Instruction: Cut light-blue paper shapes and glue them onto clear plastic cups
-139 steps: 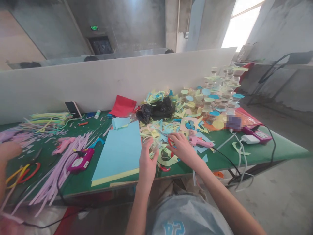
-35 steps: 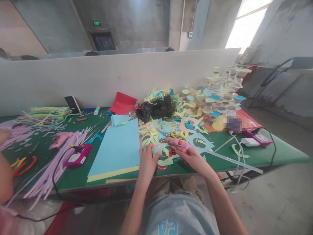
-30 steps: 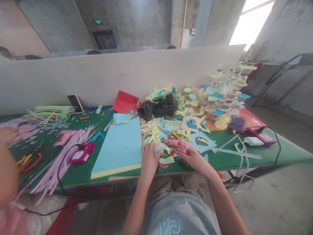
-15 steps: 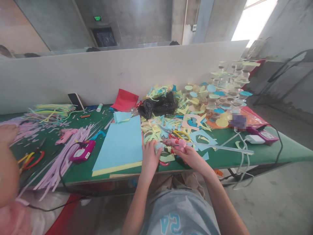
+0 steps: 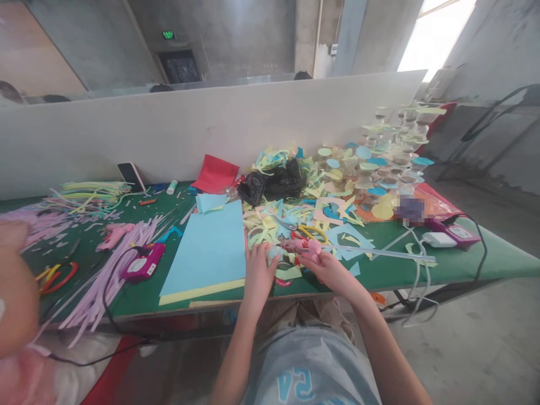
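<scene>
The left hand [image 5: 258, 273] is curled around a small pale object [image 5: 273, 253], pinching it just above the near edge of the green table [image 5: 485, 261]. What the object is cannot be made out. The right hand [image 5: 331, 270] grips a pink glue gun [image 5: 304, 247] by the handle. The nozzle points left at the pale object, either touching it or just beside it. A clear glue stick [image 5: 379, 254] juts from the back of the gun to the right, over the tabletop. Both hands sit close together, just right of a light blue paper sheet [image 5: 208, 247].

Readable writing is scarce. A green exit sign [image 5: 169, 35] glows on the far wall, its letters too small to read. Pale blue characters on the person's shirt [image 5: 295, 382] cannot be read with certainty.

At the far right stand small clear jars [image 5: 382, 160], many capped with paper circles, and their contents are unclear. A black plastic bag [image 5: 274, 181] lies among paper scraps [image 5: 270, 222], and what it holds is hidden. Yellow-handled scissors [image 5: 311, 230] lie just beyond the glue gun. A co-worker's arm [image 5: 12, 292] shows at the left edge.
</scene>
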A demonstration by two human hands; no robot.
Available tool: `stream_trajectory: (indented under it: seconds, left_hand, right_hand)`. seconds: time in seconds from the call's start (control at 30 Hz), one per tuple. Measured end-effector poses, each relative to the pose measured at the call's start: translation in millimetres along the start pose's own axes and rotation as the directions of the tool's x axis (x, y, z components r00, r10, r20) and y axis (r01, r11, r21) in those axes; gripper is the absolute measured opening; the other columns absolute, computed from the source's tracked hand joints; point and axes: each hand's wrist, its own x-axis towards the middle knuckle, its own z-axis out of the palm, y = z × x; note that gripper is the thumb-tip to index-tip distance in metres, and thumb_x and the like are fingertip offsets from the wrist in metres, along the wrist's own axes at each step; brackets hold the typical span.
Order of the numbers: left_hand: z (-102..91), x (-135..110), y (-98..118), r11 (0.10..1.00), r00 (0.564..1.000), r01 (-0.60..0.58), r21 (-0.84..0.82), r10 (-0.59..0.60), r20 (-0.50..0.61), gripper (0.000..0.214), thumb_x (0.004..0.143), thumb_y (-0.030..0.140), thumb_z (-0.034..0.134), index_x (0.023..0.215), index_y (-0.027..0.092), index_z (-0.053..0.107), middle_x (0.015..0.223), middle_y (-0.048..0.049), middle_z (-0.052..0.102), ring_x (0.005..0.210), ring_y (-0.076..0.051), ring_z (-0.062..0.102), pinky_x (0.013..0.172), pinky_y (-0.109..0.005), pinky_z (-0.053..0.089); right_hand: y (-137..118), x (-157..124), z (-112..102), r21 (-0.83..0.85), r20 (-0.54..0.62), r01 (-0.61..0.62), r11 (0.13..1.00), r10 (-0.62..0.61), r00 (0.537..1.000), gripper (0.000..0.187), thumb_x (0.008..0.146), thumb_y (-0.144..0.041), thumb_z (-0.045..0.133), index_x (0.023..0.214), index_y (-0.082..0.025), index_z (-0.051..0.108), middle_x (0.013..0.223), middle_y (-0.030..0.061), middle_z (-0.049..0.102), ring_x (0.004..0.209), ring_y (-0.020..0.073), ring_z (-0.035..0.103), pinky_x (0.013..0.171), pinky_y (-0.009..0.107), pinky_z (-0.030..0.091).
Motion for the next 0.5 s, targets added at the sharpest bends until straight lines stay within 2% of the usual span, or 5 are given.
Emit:
stream_trajectory:
  seconds: [0.37, 0.5]
  left_hand:
    - [-2.9, -0.2, 3.8, 1.000, 1.000, 0.008, 0.005, -0.008, 0.002, 0.028, 0.087, 0.029, 0.062, 0.113, 0.019, 0.054, 0.109, -0.0093, 0.061, 0.104, -0.028, 0.053, 0.090, -0.043, 0.044]
    - [-3.4, 0.2, 4.1, 1.000, 1.000, 0.018, -0.007, -0.018, 0.007, 0.027, 0.088, 0.029, 0.061, 0.113, 0.021, 0.054, 0.108, -0.0086, 0.060, 0.105, -0.028, 0.053, 0.090, -0.043, 0.044]
  right_hand:
    - [2.1, -0.3, 0.2, 0.032, -0.002, -0.003, 0.999, 0.003, 1.000, 0.037, 0.082, -0.055, 0.058, 0.065, -0.022, 0.053, 0.047, -0.0064, 0.040, 0.047, 0.0126, 0.040, 0.050, 0.026, 0.032]
    - [2.2, -1.1, -1.4, 0.014, -0.001, -0.015, 1.000, 0.015, 1.000, 0.039, 0.083, -0.055, 0.057, 0.064, -0.022, 0.049, 0.048, -0.0064, 0.040, 0.047, 0.0121, 0.039, 0.049, 0.026, 0.031]
